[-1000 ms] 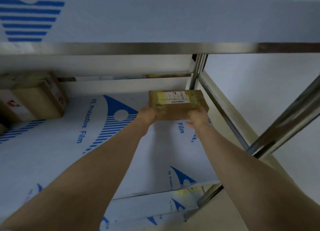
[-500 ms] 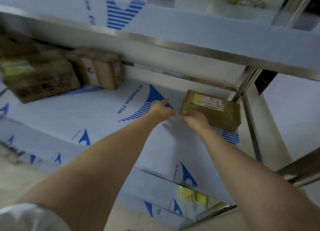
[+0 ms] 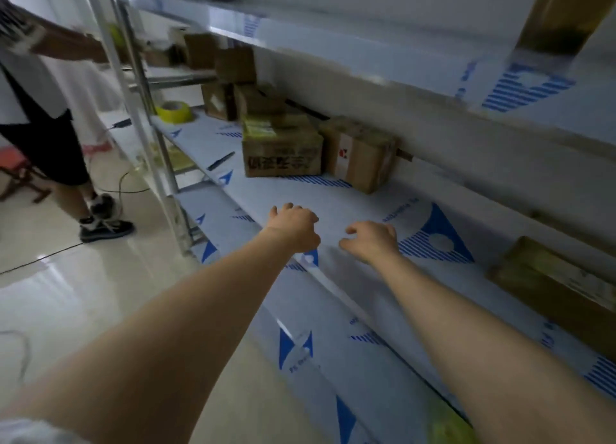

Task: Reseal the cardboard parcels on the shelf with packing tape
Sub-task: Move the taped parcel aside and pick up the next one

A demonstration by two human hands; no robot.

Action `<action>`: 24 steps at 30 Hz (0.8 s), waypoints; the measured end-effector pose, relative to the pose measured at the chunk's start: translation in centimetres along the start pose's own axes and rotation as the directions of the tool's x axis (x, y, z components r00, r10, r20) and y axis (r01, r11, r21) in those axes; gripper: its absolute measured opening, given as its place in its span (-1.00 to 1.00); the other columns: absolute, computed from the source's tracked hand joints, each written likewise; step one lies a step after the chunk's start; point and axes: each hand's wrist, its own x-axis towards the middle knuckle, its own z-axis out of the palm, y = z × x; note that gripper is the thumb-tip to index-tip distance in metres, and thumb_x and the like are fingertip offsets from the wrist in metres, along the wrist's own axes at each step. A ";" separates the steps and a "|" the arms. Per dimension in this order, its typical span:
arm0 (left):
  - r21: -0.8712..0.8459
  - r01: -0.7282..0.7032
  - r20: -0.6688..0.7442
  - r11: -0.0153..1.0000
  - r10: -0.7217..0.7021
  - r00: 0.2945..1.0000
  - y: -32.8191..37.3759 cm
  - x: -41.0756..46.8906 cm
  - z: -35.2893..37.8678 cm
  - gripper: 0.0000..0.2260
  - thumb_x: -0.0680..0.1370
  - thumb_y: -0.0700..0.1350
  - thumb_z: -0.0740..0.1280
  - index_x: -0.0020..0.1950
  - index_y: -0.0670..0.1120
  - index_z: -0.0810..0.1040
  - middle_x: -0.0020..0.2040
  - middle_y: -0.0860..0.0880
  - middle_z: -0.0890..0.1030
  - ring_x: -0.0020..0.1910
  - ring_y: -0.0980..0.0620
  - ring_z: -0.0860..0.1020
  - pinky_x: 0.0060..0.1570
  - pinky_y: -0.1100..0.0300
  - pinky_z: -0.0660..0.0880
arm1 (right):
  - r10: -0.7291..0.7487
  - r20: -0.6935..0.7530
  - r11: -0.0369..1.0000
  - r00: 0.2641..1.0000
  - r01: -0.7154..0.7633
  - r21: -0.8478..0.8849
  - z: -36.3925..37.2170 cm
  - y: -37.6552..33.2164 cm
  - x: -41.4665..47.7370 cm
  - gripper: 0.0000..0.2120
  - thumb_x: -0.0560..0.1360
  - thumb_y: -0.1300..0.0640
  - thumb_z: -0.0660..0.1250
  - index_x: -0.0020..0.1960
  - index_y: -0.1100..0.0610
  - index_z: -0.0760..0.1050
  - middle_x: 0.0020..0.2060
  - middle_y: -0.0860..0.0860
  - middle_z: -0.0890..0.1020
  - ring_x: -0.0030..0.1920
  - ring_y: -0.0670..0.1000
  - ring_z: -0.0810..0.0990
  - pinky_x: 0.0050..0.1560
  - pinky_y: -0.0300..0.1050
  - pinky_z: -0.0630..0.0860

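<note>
Since the task turns on the cardboard parcels, start with where they sit: a printed carton [image 3: 283, 153] stands toward the back of the shelf [image 3: 350, 203] with a brown box [image 3: 361, 153] just beside it on the right. A flat parcel [image 3: 550, 287] lies well apart at the right end, and more stacked boxes [image 3: 233, 87] crowd the far left. The roll of yellow tape [image 3: 175, 111] rests at that far-left end, near the upright post and well away from both hands. The left hand [image 3: 293, 227] and right hand [image 3: 371, 240] hover side by side over the bare film-covered stretch in front of the carton. Each has its fingers loosely curled downward and holds nothing; whether the fingertips touch the surface cannot be told through the blur. The step looks like a reach for the next parcel to reseal, and it would go best if one hand fetched the tape first. The carton could then be drawn toward the front edge, where its top seam can be pressed flat and taped in one straight pull. A slim dark tool [image 3: 220, 161], too blurred to identify, lies near the front edge between carton and tape, in the path of a reach along the shelf. A second person [image 3: 43, 143] stands at the left beyond the post, reaching toward the neighbouring rack.
</note>
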 end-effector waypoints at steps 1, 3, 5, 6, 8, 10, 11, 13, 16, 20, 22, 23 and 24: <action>0.010 0.009 -0.015 1.000 -0.009 1.000 -1.7 0.1 -0.5 -0.53 0.56 -0.02 0.23 0.48 0.06 0.29 0.43 -0.08 0.36 0.46 -0.11 0.18 0.47 -0.11 0.03 | -0.023 -0.003 1.000 1.000 0.023 -0.009 0.1 -1.7 0.8 -0.56 0.54 -0.07 0.23 0.37 0.05 0.43 0.33 0.07 0.48 0.36 0.11 0.37 0.48 0.01 0.06; 0.017 0.040 -0.032 0.999 -0.039 0.999 -5.5 0.5 -1.7 -0.53 0.56 -0.03 0.22 0.48 0.05 0.30 0.43 -0.09 0.36 0.46 -0.11 0.18 0.48 -0.10 0.02 | -0.058 -0.007 0.998 0.998 0.058 -0.002 0.3 -5.4 2.6 -0.57 0.53 -0.05 0.22 0.37 0.04 0.43 0.33 0.06 0.48 0.35 0.11 0.38 0.48 -0.01 0.07; 0.030 0.070 -0.042 0.997 -0.069 0.997 -9.5 1.1 -3.0 -0.54 0.57 -0.02 0.22 0.48 0.05 0.29 0.42 -0.09 0.37 0.45 -0.12 0.19 0.47 -0.07 0.04 | -0.087 0.005 0.996 0.996 0.087 0.016 0.7 -9.6 4.6 -0.56 0.55 -0.04 0.20 0.39 0.04 0.40 0.34 0.05 0.48 0.36 0.10 0.37 0.48 -0.03 0.05; 0.038 0.086 -0.048 0.996 -0.084 0.995 -11.5 1.4 -3.7 -0.54 0.57 -0.01 0.22 0.48 0.05 0.30 0.41 -0.10 0.38 0.45 -0.12 0.20 0.47 -0.06 0.06 | -0.102 0.014 0.995 0.995 0.102 0.021 1.0 -11.7 5.5 -0.56 0.55 -0.03 0.19 0.41 0.04 0.38 0.35 0.06 0.47 0.38 0.11 0.35 0.48 -0.04 0.03; 0.057 0.109 -0.060 0.992 -0.106 0.993 -15.7 2.2 -5.1 -0.55 0.57 0.02 0.23 0.47 0.06 0.31 0.41 -0.09 0.39 0.43 -0.11 0.23 0.44 -0.03 0.10 | -0.141 0.019 0.990 0.990 0.140 0.024 1.6 -16.2 7.4 -0.56 0.56 -0.01 0.19 0.42 0.04 0.37 0.36 0.07 0.46 0.39 0.12 0.33 0.48 -0.06 0.02; 0.063 0.131 -0.077 0.989 -0.127 0.989 -19.7 2.9 -6.3 -0.55 0.56 0.00 0.23 0.45 0.08 0.34 0.40 -0.07 0.41 0.42 -0.11 0.25 0.42 0.00 0.11 | -0.183 0.012 0.983 0.983 0.183 0.021 2.3 -20.5 9.1 -0.58 0.56 0.00 0.19 0.40 0.04 0.40 0.34 0.07 0.46 0.38 0.12 0.34 0.45 -0.08 0.02; 0.059 0.144 -0.084 0.988 -0.139 0.987 -21.6 3.2 -6.9 -0.56 0.55 -0.01 0.23 0.44 0.08 0.35 0.39 -0.06 0.42 0.41 -0.10 0.26 0.41 0.01 0.12 | -0.199 0.008 0.980 0.980 0.199 0.021 2.7 -22.5 10.0 -0.59 0.55 0.02 0.20 0.38 0.03 0.42 0.33 0.08 0.48 0.37 0.12 0.35 0.45 -0.08 0.02; 0.054 0.172 -0.097 0.984 -0.167 0.981 -25.1 3.8 -8.1 -0.57 0.55 -0.02 0.23 0.44 0.05 0.37 0.37 -0.07 0.43 0.40 -0.12 0.28 0.39 0.02 0.13 | -0.214 -0.002 0.977 0.977 0.214 0.017 3.3 -26.1 11.9 -0.64 0.54 0.06 0.20 0.31 0.05 0.48 0.28 0.08 0.52 0.33 0.12 0.39 0.45 -0.07 0.02; 0.030 0.206 -0.102 0.978 -0.202 0.974 -29.7 5.0 -9.5 -0.56 0.55 -0.06 0.21 0.44 0.03 0.35 0.36 -0.09 0.44 0.39 -0.13 0.29 0.42 -0.02 0.13 | -0.237 -0.011 0.971 0.971 0.238 0.017 4.2 -30.5 14.5 -0.66 0.51 0.12 0.20 0.23 0.15 0.54 0.19 0.10 0.58 0.22 0.13 0.48 0.39 -0.07 0.08; 0.022 0.223 -0.107 0.975 -0.219 0.970 -34.0 7.5 -10.6 -0.58 0.54 -0.08 0.21 0.41 0.04 0.39 0.31 -0.07 0.48 0.35 -0.13 0.35 0.41 -0.01 0.14 | -0.260 -0.005 0.966 0.966 0.260 0.012 4.6 -34.5 17.7 -0.73 0.49 0.13 0.20 0.11 0.16 0.56 0.12 0.10 0.59 0.21 0.17 0.49 0.24 -0.08 0.25; -0.005 0.229 -0.124 0.973 -0.227 0.966 -35.6 9.2 -11.2 -0.61 0.54 -0.09 0.21 0.37 -0.01 0.44 0.29 -0.07 0.49 0.33 -0.12 0.37 0.39 0.00 0.15 | -0.274 0.000 0.962 0.962 0.274 0.001 4.7 -35.9 19.8 -0.74 0.50 0.14 0.20 0.12 0.13 0.56 0.13 0.09 0.59 0.22 0.17 0.48 0.21 -0.08 0.28; -0.017 0.233 -0.128 0.972 -0.233 0.964 -36.2 10.1 -11.4 -0.62 0.54 -0.09 0.21 0.37 -0.02 0.44 0.30 -0.07 0.49 0.33 -0.12 0.37 0.39 0.01 0.15 | -0.273 0.008 0.962 0.962 0.273 -0.001 4.7 -36.6 20.8 -0.71 0.51 0.14 0.20 0.18 0.12 0.55 0.18 0.08 0.58 0.24 0.16 0.47 0.25 -0.08 0.27; -0.025 0.239 -0.127 0.971 -0.240 0.962 -36.9 10.9 -11.6 -0.61 0.54 -0.08 0.21 0.38 -0.02 0.43 0.32 -0.07 0.48 0.34 -0.11 0.36 0.39 0.02 0.15 | -0.268 0.015 0.963 0.963 0.268 0.000 4.9 -37.3 22.0 -0.68 0.52 0.14 0.20 0.24 0.11 0.53 0.22 0.08 0.56 0.26 0.16 0.46 0.29 -0.07 0.26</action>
